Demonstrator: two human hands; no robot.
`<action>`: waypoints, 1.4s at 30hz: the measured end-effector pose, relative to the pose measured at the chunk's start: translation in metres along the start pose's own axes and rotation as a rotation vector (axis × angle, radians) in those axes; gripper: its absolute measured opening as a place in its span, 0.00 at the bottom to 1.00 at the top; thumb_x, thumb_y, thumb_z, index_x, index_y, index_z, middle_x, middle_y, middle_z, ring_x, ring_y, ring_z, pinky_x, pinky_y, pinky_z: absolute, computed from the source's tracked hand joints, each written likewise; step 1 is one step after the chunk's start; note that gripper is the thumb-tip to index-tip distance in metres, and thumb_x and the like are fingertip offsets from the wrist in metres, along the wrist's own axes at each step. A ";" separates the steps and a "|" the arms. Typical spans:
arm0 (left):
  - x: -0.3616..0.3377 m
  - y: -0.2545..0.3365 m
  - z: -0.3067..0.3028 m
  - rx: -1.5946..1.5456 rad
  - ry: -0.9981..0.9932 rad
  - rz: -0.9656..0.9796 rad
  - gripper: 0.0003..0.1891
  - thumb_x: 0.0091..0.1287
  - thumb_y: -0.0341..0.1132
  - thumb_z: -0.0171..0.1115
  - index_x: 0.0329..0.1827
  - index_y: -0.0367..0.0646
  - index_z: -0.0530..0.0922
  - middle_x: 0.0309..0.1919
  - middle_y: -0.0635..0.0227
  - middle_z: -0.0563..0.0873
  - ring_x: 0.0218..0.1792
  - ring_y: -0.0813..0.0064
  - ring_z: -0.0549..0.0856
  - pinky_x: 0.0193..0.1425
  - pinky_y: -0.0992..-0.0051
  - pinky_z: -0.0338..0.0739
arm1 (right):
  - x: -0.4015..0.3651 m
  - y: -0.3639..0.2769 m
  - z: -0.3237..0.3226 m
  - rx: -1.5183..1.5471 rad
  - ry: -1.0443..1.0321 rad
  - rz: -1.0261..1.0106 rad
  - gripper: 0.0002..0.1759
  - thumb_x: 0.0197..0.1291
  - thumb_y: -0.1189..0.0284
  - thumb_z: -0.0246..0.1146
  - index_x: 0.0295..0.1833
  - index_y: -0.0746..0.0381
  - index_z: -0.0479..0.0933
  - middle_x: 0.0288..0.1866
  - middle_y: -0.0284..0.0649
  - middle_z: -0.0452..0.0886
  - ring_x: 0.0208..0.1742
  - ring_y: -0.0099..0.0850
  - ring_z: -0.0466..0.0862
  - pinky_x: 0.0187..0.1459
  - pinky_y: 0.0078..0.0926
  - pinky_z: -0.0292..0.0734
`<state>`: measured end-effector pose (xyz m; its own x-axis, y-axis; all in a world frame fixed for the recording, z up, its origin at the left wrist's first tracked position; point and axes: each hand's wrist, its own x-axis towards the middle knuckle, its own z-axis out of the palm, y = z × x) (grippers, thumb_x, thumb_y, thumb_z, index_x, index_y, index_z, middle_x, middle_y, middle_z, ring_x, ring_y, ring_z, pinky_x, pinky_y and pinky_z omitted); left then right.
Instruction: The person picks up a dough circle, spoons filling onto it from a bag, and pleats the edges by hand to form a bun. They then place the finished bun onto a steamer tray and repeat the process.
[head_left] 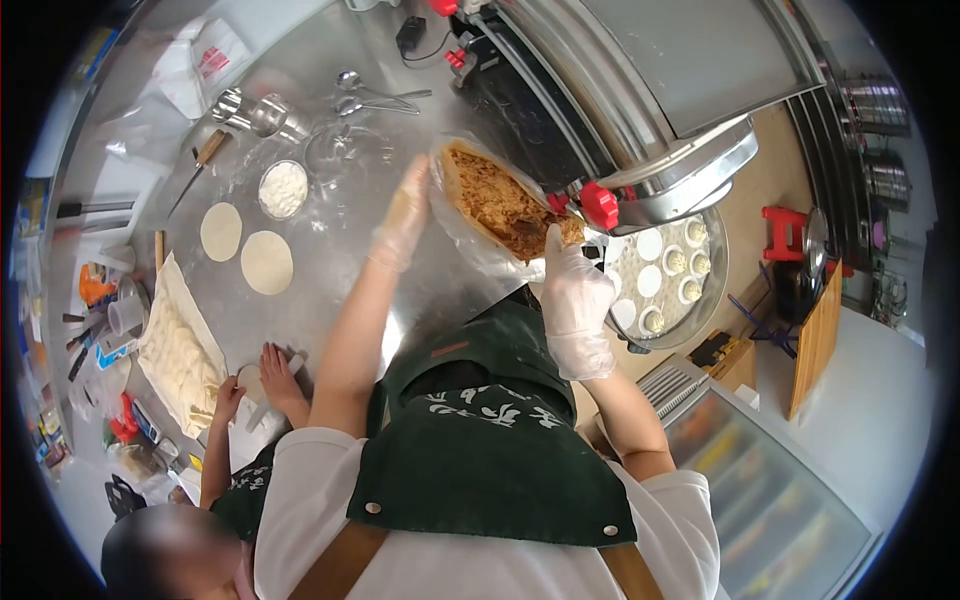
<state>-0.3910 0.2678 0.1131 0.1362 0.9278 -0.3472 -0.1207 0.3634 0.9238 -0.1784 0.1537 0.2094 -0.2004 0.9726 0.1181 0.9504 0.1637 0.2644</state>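
A clear plastic bag (470,243) of crumbly brown filling (500,200) lies open in front of me. My left hand (402,215), in a clear glove, is at the bag's left edge with fingers stretched out, slightly blurred. At the bag's right end is my right hand (577,295), also gloved. Its thumb or a finger lies over the filling, and the other fingers curl out of sight around the bag's end. Beside that hand, a round steamer tray (672,330) holds pleated buns (675,262) and white paper rounds (649,280).
A machine with red knobs (600,205) stands behind the bag. Dough rounds (267,262), a bowl of white filling (284,190), a knife (205,155) and spoons (370,104) lie on the steel table. At left, a co-worker's hands (283,380) are near cloth-covered dough (180,350).
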 end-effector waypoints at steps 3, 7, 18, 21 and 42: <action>-0.003 -0.012 0.012 -0.056 0.014 -0.082 0.44 0.77 0.66 0.42 0.81 0.36 0.56 0.82 0.56 0.56 0.83 0.63 0.51 0.84 0.67 0.43 | 0.006 -0.002 0.007 -0.092 0.032 -0.069 0.19 0.56 0.76 0.63 0.54 0.67 0.79 0.24 0.32 0.70 0.20 0.26 0.76 0.19 0.27 0.70; -0.005 -0.014 0.008 -0.068 0.006 -0.072 0.44 0.76 0.67 0.42 0.80 0.36 0.59 0.81 0.56 0.58 0.83 0.62 0.52 0.84 0.67 0.43 | 0.015 0.012 0.020 -0.161 0.059 -0.150 0.04 0.57 0.74 0.63 0.38 0.58 0.76 0.21 0.31 0.69 0.19 0.26 0.76 0.20 0.29 0.71; -0.023 0.011 0.006 -0.105 -0.088 -0.080 0.44 0.76 0.70 0.36 0.82 0.43 0.58 0.81 0.57 0.60 0.81 0.62 0.57 0.83 0.66 0.47 | 0.019 0.032 0.017 0.202 0.035 -0.090 0.17 0.59 0.68 0.68 0.54 0.58 0.79 0.30 0.40 0.81 0.32 0.39 0.85 0.35 0.38 0.79; -0.021 -0.007 0.010 -0.119 -0.009 -0.033 0.44 0.76 0.70 0.34 0.82 0.42 0.57 0.80 0.58 0.61 0.80 0.63 0.59 0.83 0.66 0.48 | 0.019 0.031 -0.009 0.158 -0.064 -0.047 0.31 0.56 0.62 0.72 0.65 0.58 0.75 0.39 0.43 0.81 0.42 0.41 0.84 0.42 0.42 0.78; -0.157 -0.116 -0.124 -1.008 0.960 -0.099 0.30 0.80 0.57 0.43 0.59 0.37 0.80 0.43 0.65 0.86 0.46 0.73 0.84 0.60 0.74 0.75 | 0.168 -0.405 0.061 1.013 -0.401 -0.482 0.25 0.53 0.67 0.73 0.59 0.56 0.80 0.54 0.43 0.85 0.56 0.42 0.84 0.58 0.38 0.78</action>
<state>-0.5204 0.0901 0.0402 -0.4844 0.4400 -0.7562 -0.8534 -0.0474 0.5191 -0.5828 0.2611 0.0638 -0.6710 0.7278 -0.1417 0.5889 0.4070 -0.6982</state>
